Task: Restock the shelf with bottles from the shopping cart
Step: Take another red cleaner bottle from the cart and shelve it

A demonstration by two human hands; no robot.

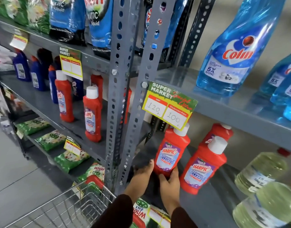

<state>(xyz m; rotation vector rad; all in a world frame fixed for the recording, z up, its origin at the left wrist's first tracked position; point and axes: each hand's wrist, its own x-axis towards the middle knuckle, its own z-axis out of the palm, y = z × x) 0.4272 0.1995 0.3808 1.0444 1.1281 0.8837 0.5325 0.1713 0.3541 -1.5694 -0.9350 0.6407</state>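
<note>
A red Harpic bottle (172,152) with a white cap stands at the front of the grey middle shelf (207,209), under a price tag. My left hand (142,176) and my right hand (170,185) both grip its base, one on each side. Just to its right stand two more red Harpic bottles (203,167), one behind the other. The wire shopping cart (67,209) is at the bottom left, below my arms; no bottles show in the part I see.
Perforated grey uprights (125,96) split the rack. The left bay holds red and blue bottles (92,112). Blue Colin bottles (236,51) stand on the upper shelf, pale green bottles (263,191) at right. Green detergent packets (51,139) lie on the lowest shelf.
</note>
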